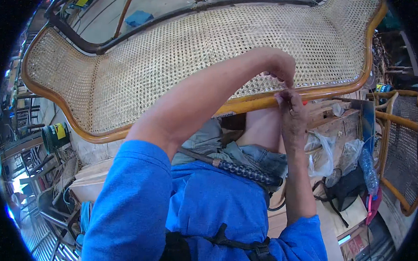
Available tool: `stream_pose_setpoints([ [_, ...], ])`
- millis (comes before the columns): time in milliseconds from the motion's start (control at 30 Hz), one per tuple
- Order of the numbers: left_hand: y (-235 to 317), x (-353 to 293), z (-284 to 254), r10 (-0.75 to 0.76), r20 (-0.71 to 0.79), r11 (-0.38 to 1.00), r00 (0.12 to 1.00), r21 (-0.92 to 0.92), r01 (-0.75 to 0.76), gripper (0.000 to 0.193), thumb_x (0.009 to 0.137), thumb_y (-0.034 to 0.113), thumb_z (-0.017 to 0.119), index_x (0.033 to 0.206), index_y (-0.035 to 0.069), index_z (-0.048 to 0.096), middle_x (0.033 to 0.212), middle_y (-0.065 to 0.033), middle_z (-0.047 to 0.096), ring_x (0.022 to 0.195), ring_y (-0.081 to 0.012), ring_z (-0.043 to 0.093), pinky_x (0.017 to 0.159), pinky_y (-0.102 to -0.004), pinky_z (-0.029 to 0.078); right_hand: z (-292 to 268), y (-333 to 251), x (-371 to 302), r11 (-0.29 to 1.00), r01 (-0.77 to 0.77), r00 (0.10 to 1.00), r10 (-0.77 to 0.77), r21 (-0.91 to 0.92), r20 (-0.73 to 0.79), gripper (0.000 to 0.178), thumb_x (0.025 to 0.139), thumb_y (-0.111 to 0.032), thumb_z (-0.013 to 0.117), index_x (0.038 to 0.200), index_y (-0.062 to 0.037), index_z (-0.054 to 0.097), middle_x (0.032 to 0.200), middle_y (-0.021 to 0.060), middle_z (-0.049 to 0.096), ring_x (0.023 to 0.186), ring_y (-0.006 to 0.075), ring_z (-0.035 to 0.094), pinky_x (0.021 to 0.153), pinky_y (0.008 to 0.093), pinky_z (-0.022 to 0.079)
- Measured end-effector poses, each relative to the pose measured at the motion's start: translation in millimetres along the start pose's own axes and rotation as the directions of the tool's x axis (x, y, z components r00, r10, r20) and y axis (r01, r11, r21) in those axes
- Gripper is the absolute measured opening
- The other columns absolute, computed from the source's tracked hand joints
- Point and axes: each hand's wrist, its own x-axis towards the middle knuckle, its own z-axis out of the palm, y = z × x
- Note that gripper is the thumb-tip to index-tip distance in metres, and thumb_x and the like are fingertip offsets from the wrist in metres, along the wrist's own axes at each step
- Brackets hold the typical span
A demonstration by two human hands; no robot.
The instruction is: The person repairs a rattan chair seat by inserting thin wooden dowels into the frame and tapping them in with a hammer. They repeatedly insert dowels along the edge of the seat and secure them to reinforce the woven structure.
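Observation:
A wide woven cane panel (174, 60) in a brown rattan frame (251, 103) stretches in front of me. My left hand (280, 67) reaches across to the frame's near rail, right of the middle, with its wrist bent and fingers pointing down in a pinch. Just below it, my right hand (292, 110) is raised at the same rail, fingers curled and closed. The fingertips almost meet; whatever they pinch is too small to make out. A red spot shows beside the right hand. Across my lap lies a rod-like tool (246, 172) with a dark patterned grip.
Plastic bags (323, 153), a clear bottle (368, 170) and a black bag (347, 188) lie at the right. Another cane-and-rattan piece (402, 142) stands beyond them. A dark green bucket (56, 138) is at the left, and a blue item (138, 18) lies behind the panel.

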Motion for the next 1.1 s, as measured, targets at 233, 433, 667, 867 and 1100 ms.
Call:
stream_pose_setpoints([
  [233, 3, 14, 0, 0.166, 0.068, 0.967, 0.984, 0.183, -0.176, 0.019, 0.069, 0.022, 0.065, 0.073, 0.003, 0.064, 0.060, -0.0066, 0.057, 0.054, -0.0169, 0.049, 0.050, -0.0356, 0.041, 2, -6, 3, 0.992, 0.094, 0.994, -0.089, -0.087, 0.055, 0.015, 0.077, 0.001, 0.060, 0.092, -0.0025, 0.060, 0.086, 0.0115, 0.062, 0.084, 0.0278, 0.060, 0.075, 0.0351, 0.048],
  [433, 4, 8, -1, 0.227, -0.024, 0.908, 0.974, 0.367, -0.202, 0.025, 0.067, 0.015, 0.060, 0.087, 0.000, 0.067, 0.084, -0.0148, 0.065, 0.073, -0.0276, 0.060, 0.067, -0.0391, 0.048, 9, -3, 12, 0.980, 0.130, 0.989, -0.119, -0.152, 0.083, 0.015, 0.080, 0.002, 0.057, 0.094, -0.0022, 0.060, 0.087, 0.0108, 0.062, 0.083, 0.0234, 0.060, 0.076, 0.0317, 0.047],
  [667, -9, 12, -5, 0.237, -0.025, 0.903, 0.971, 0.375, -0.211, 0.024, 0.068, 0.013, 0.059, 0.086, 0.000, 0.067, 0.083, -0.0152, 0.066, 0.074, -0.0282, 0.061, 0.066, -0.0406, 0.048, 14, -7, 16, 0.953, 0.164, 0.984, -0.140, -0.253, 0.113, 0.013, 0.079, -0.005, 0.060, 0.092, -0.0052, 0.059, 0.084, 0.0121, 0.062, 0.081, 0.0296, 0.060, 0.072, 0.0372, 0.048],
  [867, -9, 11, -5, 0.268, -0.041, 0.884, 0.963, 0.407, -0.229, 0.026, 0.068, 0.014, 0.059, 0.089, 0.000, 0.067, 0.085, -0.0145, 0.066, 0.074, -0.0277, 0.060, 0.067, -0.0408, 0.048, 16, -9, 16, 0.963, 0.096, 0.991, -0.069, -0.254, 0.112, 0.015, 0.082, -0.001, 0.057, 0.096, -0.0027, 0.060, 0.087, 0.0112, 0.063, 0.083, 0.0232, 0.062, 0.075, 0.0317, 0.048],
  [1100, -13, 12, -3, 0.239, -0.048, 0.922, 0.970, 0.325, -0.211, 0.027, 0.069, 0.015, 0.060, 0.091, 0.001, 0.067, 0.088, -0.0135, 0.066, 0.076, -0.0257, 0.060, 0.068, -0.0394, 0.048, 19, -6, 19, 0.907, 0.231, 0.969, -0.181, -0.352, 0.169, 0.014, 0.079, -0.002, 0.058, 0.093, -0.0039, 0.059, 0.085, 0.0114, 0.062, 0.081, 0.0281, 0.060, 0.072, 0.0360, 0.047],
])
